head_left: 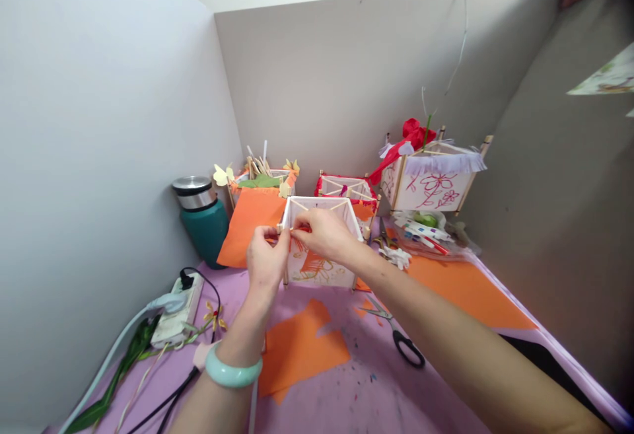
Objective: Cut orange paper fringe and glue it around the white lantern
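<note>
Toward the far end of the lilac-covered bench (341,401), a square frame of thin pale sticks (317,265) stands upright in front of me, with both my hands at its upper near corner. My left hand (265,255) and my right hand (324,232) are both pinching there, fingertips closed together, with a bit of red showing between them; my fingers hide exactly what they grip. The near side of the frame is covered with a white paper panel bearing orange and red strokes, while the top is open, with bare sticks across it. I cannot tell how the far sides stand.

Just behind it sits a red-edged stick frame (347,186), its top also open. Further right stands a white paper lantern with a red flower drawing (430,183), trimmed with a white fringe and a red bow. Orange paper offcuts (300,355) lie near the bench's near edge, beside black-handled scissors (409,348). A pale green bangle (232,373) circles my left wrist. Along the left wall are a white power strip (176,312) and a teal steel-lidded flask (203,222).
</note>
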Available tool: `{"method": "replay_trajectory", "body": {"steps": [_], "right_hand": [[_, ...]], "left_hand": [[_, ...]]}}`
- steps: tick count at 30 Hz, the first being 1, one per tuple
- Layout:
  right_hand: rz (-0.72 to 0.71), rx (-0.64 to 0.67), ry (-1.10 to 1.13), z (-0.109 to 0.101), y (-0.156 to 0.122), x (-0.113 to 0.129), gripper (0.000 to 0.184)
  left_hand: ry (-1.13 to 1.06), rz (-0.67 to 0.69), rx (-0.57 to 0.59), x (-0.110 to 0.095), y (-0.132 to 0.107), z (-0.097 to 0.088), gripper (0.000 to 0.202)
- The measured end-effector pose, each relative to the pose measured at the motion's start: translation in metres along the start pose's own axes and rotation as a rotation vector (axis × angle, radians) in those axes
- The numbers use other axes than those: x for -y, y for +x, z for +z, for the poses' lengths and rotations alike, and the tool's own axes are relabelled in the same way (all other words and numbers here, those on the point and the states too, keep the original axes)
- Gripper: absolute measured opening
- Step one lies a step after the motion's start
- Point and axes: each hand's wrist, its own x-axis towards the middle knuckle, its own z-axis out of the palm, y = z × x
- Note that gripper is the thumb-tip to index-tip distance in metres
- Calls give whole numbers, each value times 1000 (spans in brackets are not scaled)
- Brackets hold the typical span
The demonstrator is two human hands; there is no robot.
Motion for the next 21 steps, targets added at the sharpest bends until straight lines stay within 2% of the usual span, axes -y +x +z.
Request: {"method": "replay_trajectory", "body": {"steps": [5, 10, 13, 17, 21], "right_hand": [[-32, 45, -67, -8, -7, 4, 17], [-18, -105, -188, -12, -43, 7, 35], [106, -150, -187, -15, -65, 1, 28], [225, -159, 30, -20, -78, -15, 17], [276, -143, 396, -23, -76, -22, 30]], "left_hand": [[-10, -2, 0, 4, 3, 2, 26], [-26, 19, -11, 6, 4, 4, 26], [-28, 15, -14, 4, 3, 4, 24], [-48, 26, 11, 4, 3, 3, 25], [-35, 42, 24, 4, 2, -1, 27]]}}
